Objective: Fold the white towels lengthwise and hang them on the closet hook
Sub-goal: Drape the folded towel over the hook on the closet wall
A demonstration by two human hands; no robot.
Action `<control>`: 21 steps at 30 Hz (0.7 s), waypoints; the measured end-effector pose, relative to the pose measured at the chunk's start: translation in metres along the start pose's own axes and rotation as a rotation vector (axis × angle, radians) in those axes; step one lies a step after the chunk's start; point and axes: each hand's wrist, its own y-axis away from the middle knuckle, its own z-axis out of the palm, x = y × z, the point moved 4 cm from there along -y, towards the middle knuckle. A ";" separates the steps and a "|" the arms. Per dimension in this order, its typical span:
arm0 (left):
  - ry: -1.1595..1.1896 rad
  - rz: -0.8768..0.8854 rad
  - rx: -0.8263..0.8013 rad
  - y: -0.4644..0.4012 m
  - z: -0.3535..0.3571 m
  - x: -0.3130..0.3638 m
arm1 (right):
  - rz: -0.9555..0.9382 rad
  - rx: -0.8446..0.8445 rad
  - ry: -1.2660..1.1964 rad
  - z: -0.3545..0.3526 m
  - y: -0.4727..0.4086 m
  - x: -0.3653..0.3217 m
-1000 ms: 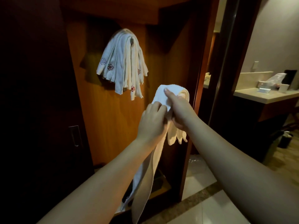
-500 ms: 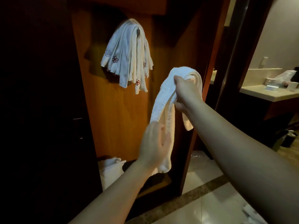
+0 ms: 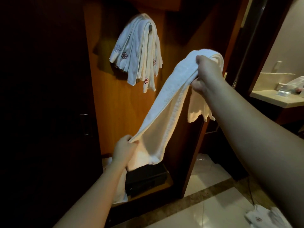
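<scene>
R hand raised high, fingers curled round the top of a white towel, thumb side up, towel bunched in the grip; short end of towel drapes over the back of the fingers and hangs below the wrist. L hand low, thumb + fingertips pinching the lower edge/corner of the same towel, rest of fingers curled in. Towel stretches diagonal between the two grips, roughly folded along its length, fold not tidy, inner layer sagging just right of L fingers.

Up and left of R fingers: bundle of hung towels w/ red flower embroidery, draped over a closet hook on the wood back panel; well apart from the held towel. Hook mostly buried, only a dark bit shows.

Below L fingers: black box on closet floor, w/ more white cloth beside it, partly hidden by L forearm. Dark closet door far left of L hand. Right of R arm: counter in next room. Bottom right on tile floor: another white towel, partly cut off by frame.
</scene>
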 end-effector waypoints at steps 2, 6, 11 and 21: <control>0.068 -0.008 0.051 -0.005 -0.021 -0.011 | 0.000 0.017 -0.007 -0.009 -0.009 -0.001; 0.168 0.014 0.151 -0.015 -0.067 -0.019 | 0.047 0.095 -0.020 -0.035 -0.027 0.009; 0.318 0.106 0.157 -0.023 -0.119 0.000 | 0.107 0.174 -0.102 -0.058 -0.040 0.020; 0.546 0.242 0.020 0.002 -0.158 0.020 | 0.123 0.110 -0.218 -0.067 -0.055 0.029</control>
